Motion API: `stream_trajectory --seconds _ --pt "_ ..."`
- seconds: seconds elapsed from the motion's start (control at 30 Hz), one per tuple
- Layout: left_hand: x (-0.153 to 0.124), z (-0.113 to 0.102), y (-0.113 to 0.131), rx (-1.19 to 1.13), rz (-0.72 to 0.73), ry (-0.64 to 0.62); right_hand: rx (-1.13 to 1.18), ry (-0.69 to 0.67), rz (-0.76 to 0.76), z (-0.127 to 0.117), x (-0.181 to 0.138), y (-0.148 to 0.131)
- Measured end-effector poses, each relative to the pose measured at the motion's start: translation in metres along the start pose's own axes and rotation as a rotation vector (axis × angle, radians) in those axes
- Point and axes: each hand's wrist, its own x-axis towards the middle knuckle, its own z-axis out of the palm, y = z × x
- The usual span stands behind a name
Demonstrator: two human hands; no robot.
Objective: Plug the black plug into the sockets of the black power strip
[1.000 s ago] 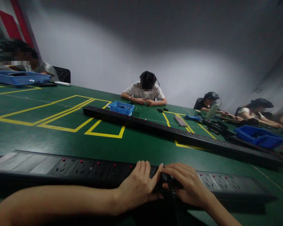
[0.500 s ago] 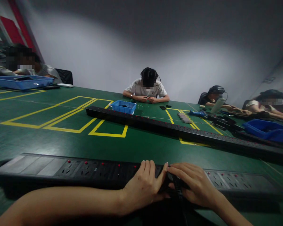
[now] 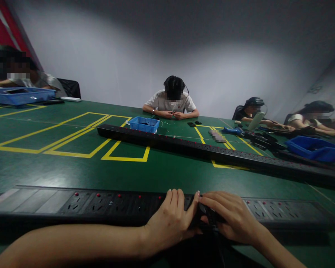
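A long black power strip (image 3: pixel 108 207) with several sockets and small red lights or buttons lies across the near edge of the green table. My left hand (image 3: pixel 170 217) grips its middle, fingers over the far edge and thumb pointing toward the right. Just beside it, my right hand (image 3: pixel 231 214) is closed around a black plug (image 3: pixel 204 210) at the strip's face. From the plug a black cord (image 3: pixel 216 238) hangs toward me. My fingers hide the socket there, so how far the plug sits in it cannot be made out.
Beyond lies a second long black power strip (image 3: pixel 184 147), slanting to the right. A blue bin (image 3: pixel 144 126) stands behind it, another blue bin (image 3: pixel 315 149) at the right, and a blue tray (image 3: pixel 22 97) at far left. Several people sit around the table (image 3: pixel 72 171).
The view has shifted slightly, so the near strip's left end appears farther left. Both hands keep the same hold on the strip and plug.
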Motion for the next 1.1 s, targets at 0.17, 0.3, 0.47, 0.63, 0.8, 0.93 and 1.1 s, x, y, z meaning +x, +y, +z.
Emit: stream_trajectory --seconds 0.17,0.3,0.47,0.63,0.8,0.93,1.1 --pt "0.0005 -0.0025 -0.0009 0.001 0.004 -0.006 -0.013 -0.020 0.010 -0.0002 -0.0018 0.0004" --pt "0.0003 -0.0029 -0.0019 -0.015 0.011 -0.024 -0.007 -0.017 0.001 0.0002 -0.0026 0.0004" --pt "-0.0005 -0.0010 -0.0016 -0.026 0.010 -0.011 -0.028 -0.008 -0.004 0.0023 -0.0031 0.0022" --pt "-0.0011 0.0017 -0.0005 -0.027 0.002 0.001 -0.040 -0.008 -0.013 0.0029 -0.0040 0.0031" --pt "-0.0015 0.0004 -0.0013 -0.027 0.003 -0.018 -0.045 0.003 -0.015 0.0019 -0.0037 0.0026" --pt "-0.0016 -0.0003 -0.0014 -0.031 0.010 -0.040 -0.034 -0.002 -0.018 0.0025 -0.0051 0.0031" --pt "-0.0012 -0.0001 -0.0013 -0.036 0.003 -0.032 -0.036 0.010 -0.025 0.0006 -0.0042 0.0027"
